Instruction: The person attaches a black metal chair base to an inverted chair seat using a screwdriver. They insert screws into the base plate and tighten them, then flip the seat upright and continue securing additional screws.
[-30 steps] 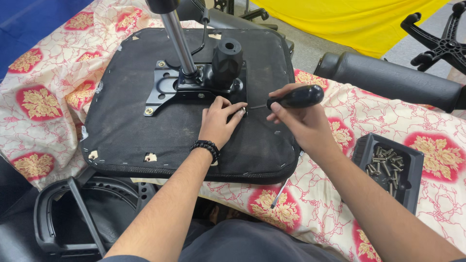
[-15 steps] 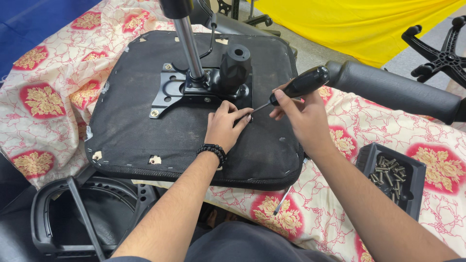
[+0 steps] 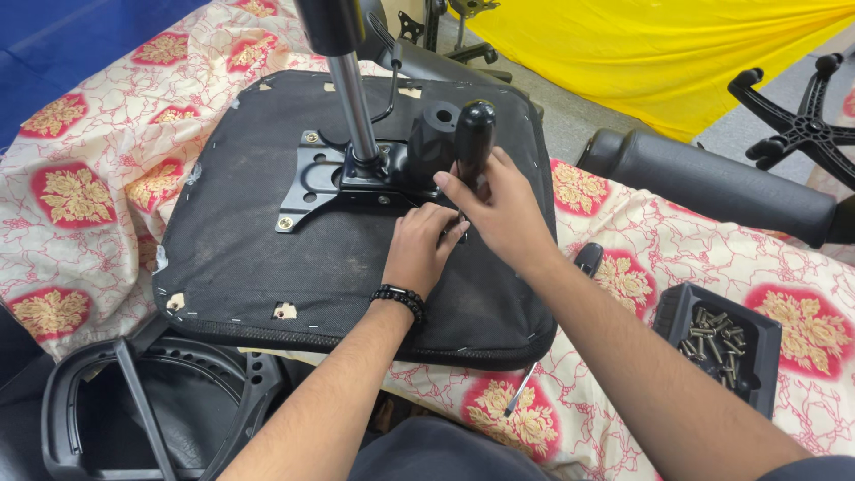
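Note:
An upturned black chair seat (image 3: 267, 258) lies on a patterned cloth, with a black metal mounting plate (image 3: 316, 183) and a chrome gas cylinder (image 3: 352, 107) fixed to it. My right hand (image 3: 499, 209) grips a black-handled screwdriver (image 3: 474, 138), held nearly upright with its tip down at the plate's right corner. My left hand (image 3: 426, 245) rests on the seat right beside the tip, fingers pinched around the spot; the tip and any screw there are hidden. A black beaded band circles my left wrist.
A black tray of several screws (image 3: 721, 347) sits at the right on the floral cloth (image 3: 80, 196). A second screwdriver (image 3: 583, 263) lies partly under my right arm. A chair armrest (image 3: 134, 419) lies lower left, a padded backrest (image 3: 721, 183) and star base (image 3: 802, 125) upper right.
My right hand has swung the screwdriver from a slanted position to nearly upright over the plate's corner. My left hand stayed by the tip. The view moved closer.

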